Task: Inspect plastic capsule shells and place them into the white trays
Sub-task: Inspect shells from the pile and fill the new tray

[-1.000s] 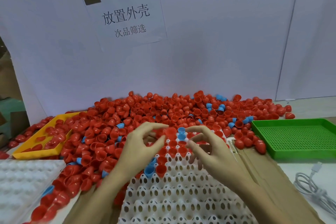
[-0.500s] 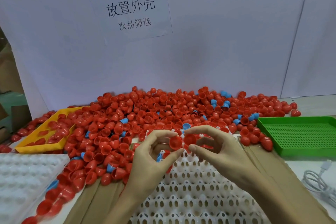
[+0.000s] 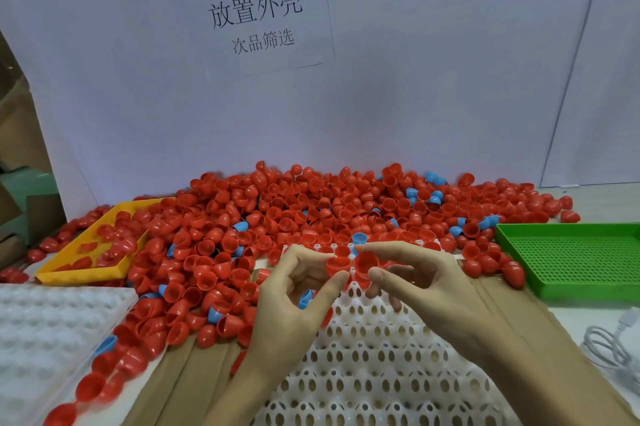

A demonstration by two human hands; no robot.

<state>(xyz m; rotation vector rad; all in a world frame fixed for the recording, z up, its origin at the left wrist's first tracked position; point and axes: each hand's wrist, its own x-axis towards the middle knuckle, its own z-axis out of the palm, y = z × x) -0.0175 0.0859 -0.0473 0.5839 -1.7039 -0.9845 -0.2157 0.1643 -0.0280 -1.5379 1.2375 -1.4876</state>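
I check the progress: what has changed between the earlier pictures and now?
Both hands rose off the white tray. The left hand now pinches a red shell, and the right hand pinches another red shell beside it. The pile and green tray stayed.

Cut off by the edges: green tray (image 3: 571, 261) on the right, bumpy white tray (image 3: 52, 332) on the left, white cable (image 3: 609, 342).

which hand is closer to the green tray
Right. The right hand holds a red shell just left of the green tray; the left hand is farther left, beyond it.
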